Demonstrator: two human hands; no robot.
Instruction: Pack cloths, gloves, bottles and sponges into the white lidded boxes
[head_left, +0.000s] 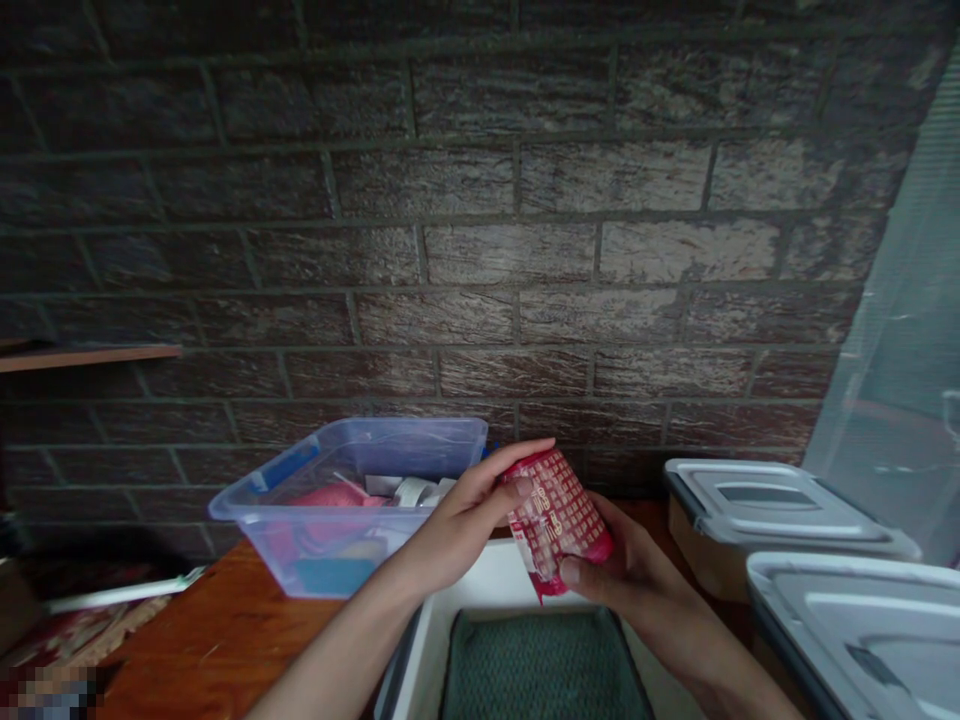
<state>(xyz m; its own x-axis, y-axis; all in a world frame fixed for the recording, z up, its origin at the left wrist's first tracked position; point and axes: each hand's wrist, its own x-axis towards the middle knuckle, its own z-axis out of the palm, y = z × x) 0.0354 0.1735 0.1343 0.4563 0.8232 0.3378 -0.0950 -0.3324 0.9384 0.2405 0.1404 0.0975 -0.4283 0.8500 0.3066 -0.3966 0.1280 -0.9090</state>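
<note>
Between my two hands I hold a red patterned packet (561, 505) with pale squares and gold lettering, tilted, its lower edge crumpled. My left hand (469, 510) lies along its upper left side, thumb on the front and fingers over the top. My right hand (619, 565) grips the lower right end, thumb in front and fingers behind. Below the packet is an open white bin (469, 585). Inside the bin lies a dark green woven-textured item (544, 660); its kind I cannot make out.
A clear bluish plastic tub (262, 540) with mixed items stands left on the wooden table (187, 640). Two lidded storage boxes, one farther back (780, 495) and one nearer (870, 620), are at the right. A brick wall (480, 250) rises behind; a shelf (90, 355) juts in at left.
</note>
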